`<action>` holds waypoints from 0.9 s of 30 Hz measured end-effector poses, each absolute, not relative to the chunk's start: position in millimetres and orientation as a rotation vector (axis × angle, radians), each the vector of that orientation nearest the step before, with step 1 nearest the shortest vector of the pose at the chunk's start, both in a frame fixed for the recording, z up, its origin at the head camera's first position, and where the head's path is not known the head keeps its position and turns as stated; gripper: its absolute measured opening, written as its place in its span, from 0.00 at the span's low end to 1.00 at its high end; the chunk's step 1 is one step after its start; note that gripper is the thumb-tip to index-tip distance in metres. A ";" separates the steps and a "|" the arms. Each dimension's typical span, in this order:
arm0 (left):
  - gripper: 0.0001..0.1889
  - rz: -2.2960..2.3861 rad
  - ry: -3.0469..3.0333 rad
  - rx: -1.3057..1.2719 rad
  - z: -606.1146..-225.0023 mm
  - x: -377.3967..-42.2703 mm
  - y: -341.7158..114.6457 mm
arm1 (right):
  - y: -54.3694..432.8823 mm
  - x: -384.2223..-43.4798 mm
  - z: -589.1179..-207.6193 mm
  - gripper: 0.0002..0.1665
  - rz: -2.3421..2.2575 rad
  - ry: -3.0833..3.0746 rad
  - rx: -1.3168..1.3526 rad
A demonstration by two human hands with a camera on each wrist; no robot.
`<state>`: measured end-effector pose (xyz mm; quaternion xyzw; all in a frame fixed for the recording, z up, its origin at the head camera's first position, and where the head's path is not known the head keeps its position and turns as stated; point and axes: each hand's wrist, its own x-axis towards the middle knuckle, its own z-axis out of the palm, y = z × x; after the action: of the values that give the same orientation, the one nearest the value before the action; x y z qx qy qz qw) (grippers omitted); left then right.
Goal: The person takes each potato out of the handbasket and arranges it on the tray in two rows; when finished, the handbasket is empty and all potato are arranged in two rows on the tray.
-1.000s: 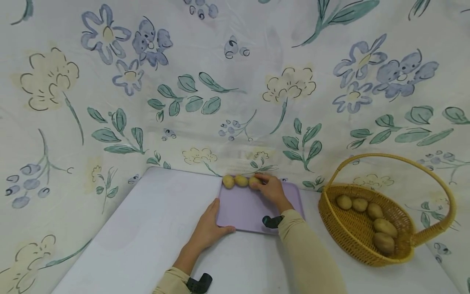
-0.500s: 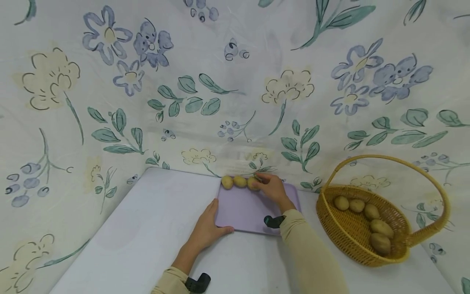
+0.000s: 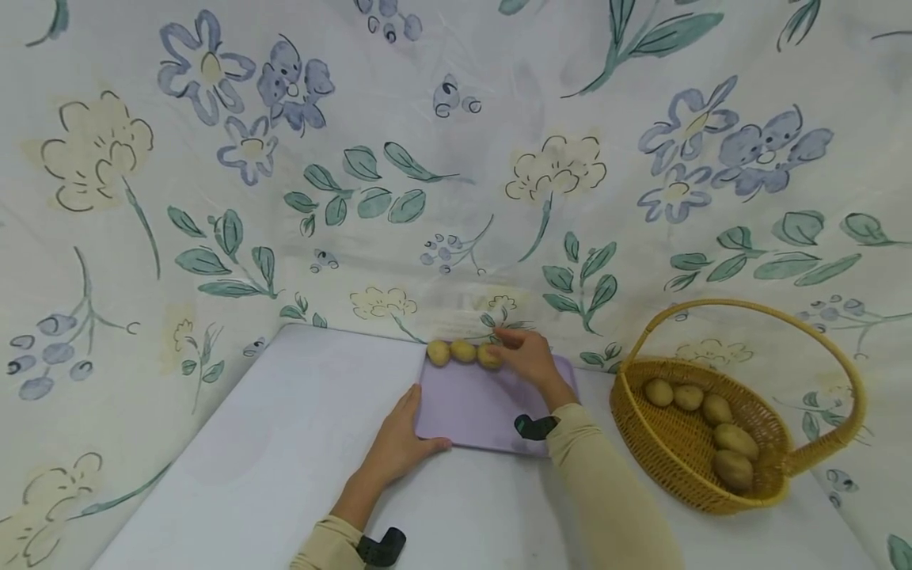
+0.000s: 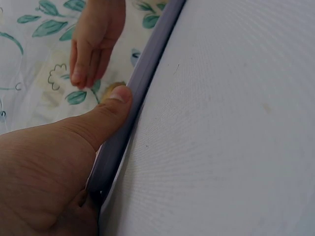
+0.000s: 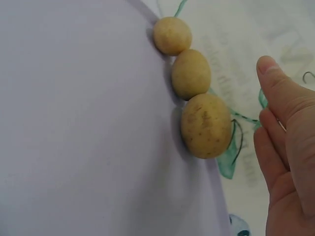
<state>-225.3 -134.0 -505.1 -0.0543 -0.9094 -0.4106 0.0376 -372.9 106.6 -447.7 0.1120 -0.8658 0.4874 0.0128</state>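
Observation:
Three potatoes sit in a row along the far edge of a lavender tray [image 3: 470, 408]: a left one [image 3: 438, 353], a middle one [image 3: 464, 351] and a right one [image 5: 205, 126]. The right wrist view shows them touching end to end. My right hand [image 3: 530, 360] is just beside the right potato; in that wrist view a gap separates its fingers from it, and nothing is held. My left hand [image 3: 400, 439] rests at the tray's near left corner, fingers straight along the left side. Its thumb [image 4: 110, 110] presses the front rim.
A wicker basket [image 3: 666, 467] with a tall handle stands right of the tray, with several potatoes [image 3: 734, 441] inside. Both stand on a white table [image 3: 285, 443]. A floral cloth [image 3: 456, 198] hangs close behind the tray and along the sides.
My right hand has let go of the right potato, its fingers lifting and spreading away. The left hand stays at the tray corner. The head view has shifted slightly.

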 end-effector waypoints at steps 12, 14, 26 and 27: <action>0.62 -1.248 -2.785 -0.178 -505.7 -226.4 -134.0 | 114.2 -360.3 -422.6 0.27 1.535 -2.713 0.402; 0.62 -1.249 -2.786 -0.174 -505.1 -226.2 -134.0 | 117.7 -357.5 -417.5 0.28 1.540 -2.718 0.420; 0.62 -1.242 -2.793 -0.172 -506.4 -226.7 -134.1 | 151.5 -348.4 -404.0 0.28 1.566 -2.692 0.625; 0.62 -1.245 -2.791 -0.173 -506.4 -226.6 -133.9 | 155.0 -347.3 -402.2 0.28 1.574 -2.690 0.633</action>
<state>-226.6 -133.9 -506.4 -0.0564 -0.9111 -0.4063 0.0403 -347.3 155.0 -402.2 0.1989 -0.8458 0.4947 -0.0195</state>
